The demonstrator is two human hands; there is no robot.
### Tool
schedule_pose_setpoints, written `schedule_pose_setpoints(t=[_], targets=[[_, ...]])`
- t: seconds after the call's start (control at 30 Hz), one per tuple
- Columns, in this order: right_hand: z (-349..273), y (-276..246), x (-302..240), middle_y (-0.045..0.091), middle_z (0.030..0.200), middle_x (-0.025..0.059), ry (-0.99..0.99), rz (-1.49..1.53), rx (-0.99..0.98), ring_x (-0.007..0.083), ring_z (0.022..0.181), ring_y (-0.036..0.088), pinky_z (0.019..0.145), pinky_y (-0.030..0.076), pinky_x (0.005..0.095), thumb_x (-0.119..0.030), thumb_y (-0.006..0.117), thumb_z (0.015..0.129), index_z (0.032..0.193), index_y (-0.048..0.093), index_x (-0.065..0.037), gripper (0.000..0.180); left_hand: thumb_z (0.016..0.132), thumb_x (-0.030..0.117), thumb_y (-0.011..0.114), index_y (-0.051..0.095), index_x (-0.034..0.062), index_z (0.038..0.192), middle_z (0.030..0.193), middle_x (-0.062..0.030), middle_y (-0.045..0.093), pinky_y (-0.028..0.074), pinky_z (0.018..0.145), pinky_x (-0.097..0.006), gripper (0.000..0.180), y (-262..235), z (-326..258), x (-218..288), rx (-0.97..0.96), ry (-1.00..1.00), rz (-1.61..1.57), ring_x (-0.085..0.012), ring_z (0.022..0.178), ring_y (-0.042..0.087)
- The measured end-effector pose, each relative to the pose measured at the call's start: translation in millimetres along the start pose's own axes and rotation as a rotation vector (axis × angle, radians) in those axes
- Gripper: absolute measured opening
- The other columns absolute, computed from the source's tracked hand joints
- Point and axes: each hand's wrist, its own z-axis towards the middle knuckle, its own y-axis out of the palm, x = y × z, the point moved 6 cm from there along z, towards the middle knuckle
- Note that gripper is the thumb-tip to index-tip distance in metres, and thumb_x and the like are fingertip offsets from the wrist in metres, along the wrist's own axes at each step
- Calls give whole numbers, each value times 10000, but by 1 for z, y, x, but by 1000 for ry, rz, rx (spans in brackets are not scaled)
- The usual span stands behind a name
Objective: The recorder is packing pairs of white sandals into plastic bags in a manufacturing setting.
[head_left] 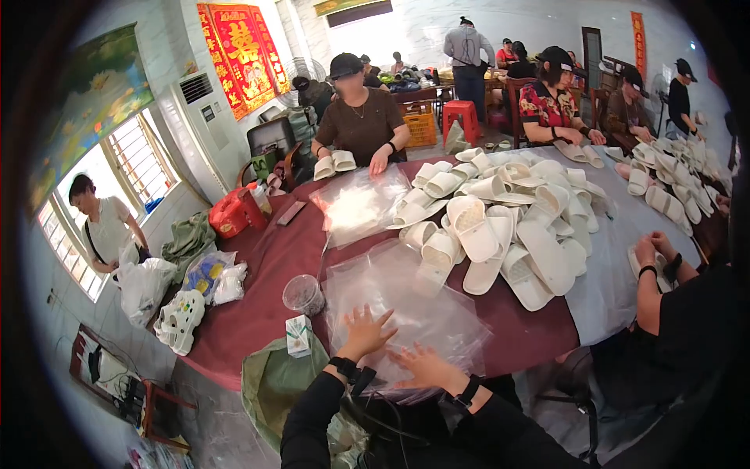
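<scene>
Both hands rest over a spread of clear plastic bags (406, 281) at the near edge of the table. My left hand (366, 331) has its fingers spread over the left part of the bags and holds nothing. Lower and to the right, my right hand (428, 367) lies with fingers stretched out over the bags' near part, also holding nothing. Just beyond the bags is a big heap of white slippers (476, 227). Left of my left hand stand a small white and green box (298, 336) and a round clear tub (303, 295) with small dark bits inside.
A green sack (273, 383) hangs at the table's near edge. Across the table, a person (363, 117) holds a pair of white slippers (334, 164) beside more plastic bags (363, 205). White clogs (180, 320) and a red container (234, 213) sit left. Another person's hands (656, 254) work at right.
</scene>
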Motion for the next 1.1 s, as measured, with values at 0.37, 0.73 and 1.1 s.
schedule_pose_setpoints(t=[0.37, 0.73, 1.1], targets=[[-8, 16, 6, 325, 1440, 177, 9, 148, 160, 481, 1308, 267, 1038, 233, 599, -549, 541, 823, 1445, 236, -155, 796, 812, 660, 453, 317, 341, 1409, 1458, -269, 217, 151, 1006, -675, 690, 28, -10, -8, -69, -41, -79, -530, 1313, 188], [-38, -14, 14, 386, 1408, 136, 238, -140, 343, 411, 1296, 319, 1021, 232, 609, -432, 585, 825, 1323, 473, -201, 561, 833, 580, 493, 377, 274, 1387, 1449, -253, 244, 169, 1018, -650, 644, 11, -16, -12, 43, -66, -69, -495, 1314, 211], [-26, -7, -4, 432, 1370, 127, 234, -95, 276, 362, 1247, 405, 994, 311, 548, -411, 555, 852, 1325, 452, -154, 549, 825, 551, 524, 388, 246, 1375, 1409, -252, 295, 226, 970, -668, 643, 9, -44, 22, -89, 57, -31, -469, 1271, 289]])
